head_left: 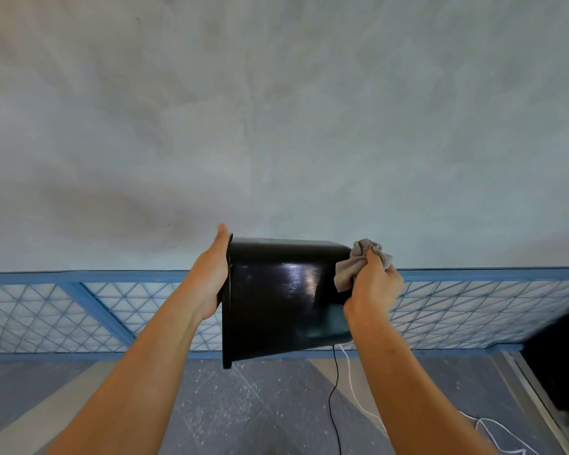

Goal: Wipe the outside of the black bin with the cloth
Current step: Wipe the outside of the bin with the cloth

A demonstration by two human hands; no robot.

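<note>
The glossy black bin [276, 300] is held up in the air on its side, its open rim to the left and its base to the right. My left hand [211, 274] holds it at the rim, thumb along the rim's outer edge, the fingers hidden inside the opening. My right hand [373, 284] grips a bunched grey cloth [358, 261] and presses it against the bin's base end at the upper right.
A grey plastered wall [276, 110] fills the upper view. Below it runs a blue metal frame with wire mesh [473, 310]. A black cable [334, 395] and a white cable [362, 408] trail on the floor. A dark blurred object [562, 359] sits at right.
</note>
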